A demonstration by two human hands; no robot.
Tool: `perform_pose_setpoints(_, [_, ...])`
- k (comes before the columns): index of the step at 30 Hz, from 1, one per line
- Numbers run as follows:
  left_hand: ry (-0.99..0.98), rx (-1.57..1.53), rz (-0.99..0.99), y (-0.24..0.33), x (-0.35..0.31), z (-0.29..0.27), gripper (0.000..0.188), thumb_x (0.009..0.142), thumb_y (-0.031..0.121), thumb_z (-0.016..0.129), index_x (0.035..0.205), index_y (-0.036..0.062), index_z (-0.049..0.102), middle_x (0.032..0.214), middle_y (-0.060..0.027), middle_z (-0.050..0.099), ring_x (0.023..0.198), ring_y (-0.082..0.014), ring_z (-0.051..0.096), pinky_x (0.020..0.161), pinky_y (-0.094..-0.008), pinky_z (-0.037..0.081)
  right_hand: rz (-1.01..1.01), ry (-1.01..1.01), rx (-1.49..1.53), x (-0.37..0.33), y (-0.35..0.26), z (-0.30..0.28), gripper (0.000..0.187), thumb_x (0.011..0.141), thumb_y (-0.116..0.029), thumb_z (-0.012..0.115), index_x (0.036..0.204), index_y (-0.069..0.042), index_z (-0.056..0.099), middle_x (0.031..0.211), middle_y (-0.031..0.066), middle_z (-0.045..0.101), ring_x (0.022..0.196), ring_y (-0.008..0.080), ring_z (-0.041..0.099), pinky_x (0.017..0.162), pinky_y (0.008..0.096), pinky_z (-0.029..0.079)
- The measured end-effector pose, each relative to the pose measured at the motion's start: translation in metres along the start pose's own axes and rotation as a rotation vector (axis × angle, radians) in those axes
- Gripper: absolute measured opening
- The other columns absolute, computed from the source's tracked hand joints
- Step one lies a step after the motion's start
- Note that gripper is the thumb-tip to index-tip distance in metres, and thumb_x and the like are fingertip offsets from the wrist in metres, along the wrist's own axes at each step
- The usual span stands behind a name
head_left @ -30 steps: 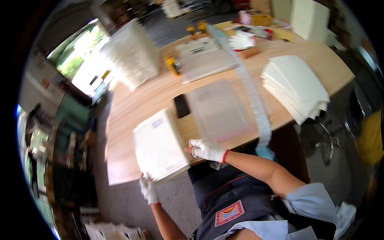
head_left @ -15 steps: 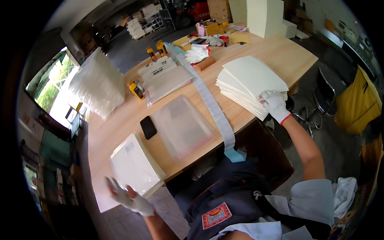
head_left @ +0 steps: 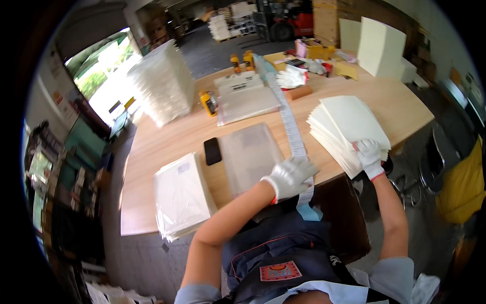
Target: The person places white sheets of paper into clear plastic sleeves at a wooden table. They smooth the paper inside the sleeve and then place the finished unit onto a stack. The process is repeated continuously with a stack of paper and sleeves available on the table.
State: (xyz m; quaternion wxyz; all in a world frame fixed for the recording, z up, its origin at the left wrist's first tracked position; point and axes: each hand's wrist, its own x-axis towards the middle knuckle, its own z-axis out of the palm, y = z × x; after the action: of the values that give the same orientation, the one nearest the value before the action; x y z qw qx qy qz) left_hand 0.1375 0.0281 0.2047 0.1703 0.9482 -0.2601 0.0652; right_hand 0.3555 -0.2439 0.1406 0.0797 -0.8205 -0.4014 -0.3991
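Observation:
My left hand, in a white knit glove, is open with fingers stretched to the right. It is over the near end of a long strip of white labels, beside a pile of clear plastic bags; whether it touches the strip I cannot tell. My right hand, also gloved, has its fingers closed on the near corner of a cream paper sheet atop a fanned stack. At the left lies a stack of white sheets in clear plastic, with a small label on top.
A black phone lies left of the bags. Farther back are more plastic bags, yellow bottles, a brown roll and spare gloves. A tall plastic-wrapped bundle stands far left, a tall cream stack far right.
My left hand has swung right from beside the packed stack to over the label strip. My right hand stays at the sheet's corner. The view has shifted left.

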Motion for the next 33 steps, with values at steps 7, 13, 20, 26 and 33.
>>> perform_pose_setpoints(7, [0.022, 0.203, -0.518, -0.052, -0.102, 0.071, 0.052, 0.077, 0.034, 0.061, 0.122, 0.0119, 0.049, 0.132, -0.0140, 0.042, 0.120, -0.0347, 0.038, 0.103, -0.0469, 0.026, 0.105, 0.170, -0.008, -0.030, -0.013, -0.068, 0.011, 0.076, -0.020, 0.062, 0.077, -0.009, 0.059, 0.075, 0.0087, 0.052, 0.073, 0.0290, 0.051, 0.065, 0.0389, 0.039])
perform_pose_setpoints(13, [-0.003, 0.227, -0.643, -0.072, -0.133, 0.094, 0.046, 0.073, 0.031, 0.059, 0.115, 0.0133, 0.053, 0.136, -0.0141, 0.036, 0.125, -0.0344, 0.030, 0.103, -0.0532, 0.022, 0.870, 0.091, 0.656, -0.121, -0.027, -0.052, 0.040, 0.087, -0.045, 0.050, 0.087, -0.005, 0.049, 0.072, 0.0054, 0.058, 0.059, 0.0168, 0.055, 0.053, 0.0257, 0.043])
perform_pose_setpoints(20, [0.005, 0.269, -0.673, -0.078, -0.107, 0.094, 0.042, 0.070, 0.028, 0.064, 0.108, 0.0130, 0.053, 0.116, -0.0094, 0.049, 0.111, -0.0301, 0.043, 0.091, -0.0452, 0.036, 1.632, -0.042, 1.558, -0.081, 0.045, -0.021, 0.034, 0.091, -0.039, 0.047, 0.103, -0.008, 0.052, 0.072, 0.0064, 0.058, 0.047, 0.0122, 0.051, 0.034, 0.0215, 0.036])
perform_pose_setpoints(26, [-0.158, 0.281, -0.942, -0.082, -0.106, 0.075, 0.033, 0.074, 0.022, 0.065, 0.104, 0.0173, 0.053, 0.108, -0.0065, 0.053, 0.104, -0.0276, 0.052, 0.074, -0.0424, 0.049, 1.432, 0.214, 1.530, -0.049, 0.032, -0.030, 0.013, 0.088, -0.007, 0.045, 0.099, -0.004, 0.052, 0.081, 0.0062, 0.057, 0.047, 0.0089, 0.046, 0.034, 0.0202, 0.032])
perform_pose_setpoints(33, [0.138, 0.076, -0.838, -0.099, -0.127, 0.078, 0.025, 0.073, 0.011, 0.060, 0.098, 0.0141, 0.055, 0.098, -0.0062, 0.056, 0.098, -0.0270, 0.054, 0.077, -0.0388, 0.048, 1.291, -0.098, 1.854, -0.029, -0.073, -0.095, 0.040, 0.079, -0.011, 0.053, 0.116, 0.005, 0.049, 0.100, 0.0113, 0.063, 0.088, 0.0210, 0.062, 0.075, 0.0310, 0.051])
